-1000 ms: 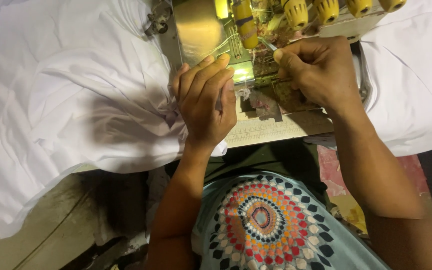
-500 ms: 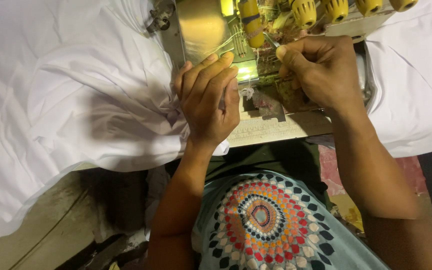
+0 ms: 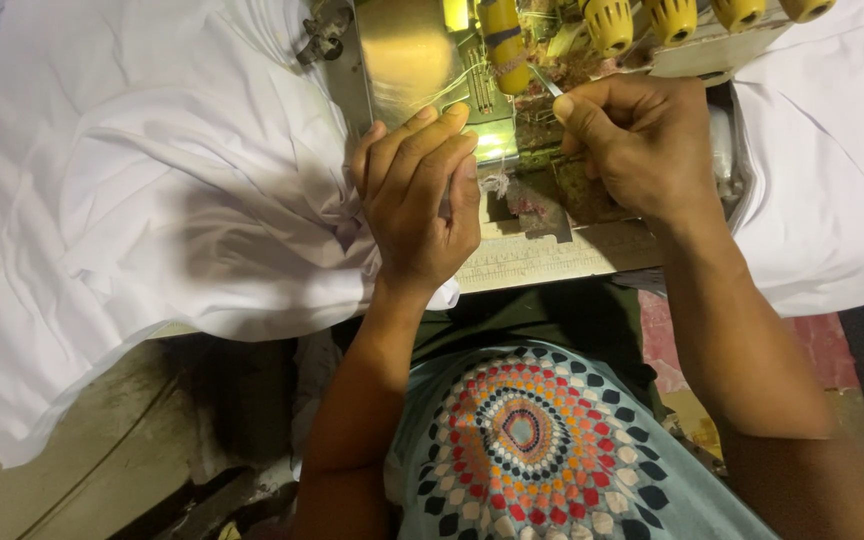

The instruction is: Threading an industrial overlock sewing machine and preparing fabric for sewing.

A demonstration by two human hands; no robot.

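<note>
My left hand (image 3: 419,195) lies flat, fingers together, on the edge of a large white cloth (image 3: 142,200) beside the shiny metal plate (image 3: 407,55) of a sewing machine. My right hand (image 3: 642,140) is closed in a pinch on a thin metal tool (image 3: 544,82), tweezers by the look, whose tip points into the machine's threading area under the yellow knobs (image 3: 607,22). Fine threads run across the plate near my left fingertips.
More white cloth (image 3: 832,160) is heaped to the right of the machine. A ruler strip (image 3: 542,262) runs along the table's front edge. Below are my patterned shirt (image 3: 542,440), a dusty floor (image 3: 72,480) and pink scraps (image 3: 667,340).
The view has shifted slightly. My right hand has edged lower and closer to the needle area with the tool; my left hand stays pressed on the cloth.
</note>
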